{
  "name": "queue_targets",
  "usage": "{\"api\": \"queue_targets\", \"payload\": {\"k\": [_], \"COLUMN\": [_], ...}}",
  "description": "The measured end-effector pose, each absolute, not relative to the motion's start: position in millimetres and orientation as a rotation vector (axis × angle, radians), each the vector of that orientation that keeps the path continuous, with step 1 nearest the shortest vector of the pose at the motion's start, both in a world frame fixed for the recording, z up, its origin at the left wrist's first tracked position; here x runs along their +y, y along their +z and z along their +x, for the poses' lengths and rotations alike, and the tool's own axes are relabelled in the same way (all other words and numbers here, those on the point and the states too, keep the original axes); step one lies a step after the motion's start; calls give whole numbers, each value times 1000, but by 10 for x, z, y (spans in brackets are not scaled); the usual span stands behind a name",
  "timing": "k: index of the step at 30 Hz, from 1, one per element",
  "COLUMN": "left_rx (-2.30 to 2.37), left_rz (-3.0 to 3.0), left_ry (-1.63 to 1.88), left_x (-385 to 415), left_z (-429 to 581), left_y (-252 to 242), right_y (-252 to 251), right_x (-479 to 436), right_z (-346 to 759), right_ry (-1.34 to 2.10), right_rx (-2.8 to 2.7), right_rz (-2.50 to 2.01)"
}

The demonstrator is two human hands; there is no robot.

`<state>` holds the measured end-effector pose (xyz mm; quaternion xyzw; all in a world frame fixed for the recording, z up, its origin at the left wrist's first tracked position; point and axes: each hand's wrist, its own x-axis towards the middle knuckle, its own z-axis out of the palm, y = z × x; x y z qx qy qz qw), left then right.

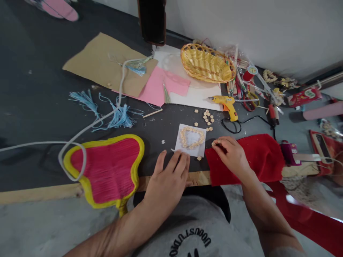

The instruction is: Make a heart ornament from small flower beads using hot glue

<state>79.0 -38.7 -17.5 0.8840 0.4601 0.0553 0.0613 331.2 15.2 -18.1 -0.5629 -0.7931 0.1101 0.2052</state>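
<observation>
My left hand (170,176) lies with fingers stretched out at the near edge of a small white paper square (193,152). On that paper, small pale wooden flower pieces (184,138) form a heart-shaped ring. Over the corner of a red felt sheet (258,155), my right hand (232,155) pinches one small wooden flower (213,144) between thumb and finger. A loose flower (199,158) rests at the paper's lower edge. Several more loose flowers (207,116) lie just beyond the paper.
A yellow glue gun (227,106) with a black cord lies behind my right hand, near a wicker basket (206,64). A pink, yellow-rimmed fan-shaped piece (109,169) is at left, crossed by a white cable (100,123). Blue tassels (122,116) and brown paper (107,66) lie beyond.
</observation>
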Motion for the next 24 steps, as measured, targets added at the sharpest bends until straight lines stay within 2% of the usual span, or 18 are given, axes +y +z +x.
{"api": "queue_targets", "payload": {"k": [9,24], "left_rx": [1374,1382], "left_rz": [2650,2669], "left_ry": [170,214], "left_x": [-390,-399], "left_z": [797,806], "left_y": [-177,-204], "right_y": [-28,-201], "right_x": [125,128], "right_z": [2725,2584], "right_ry": [179,204], "right_rx": [-2314,-2422], "right_rz": [-1288,-1362]}}
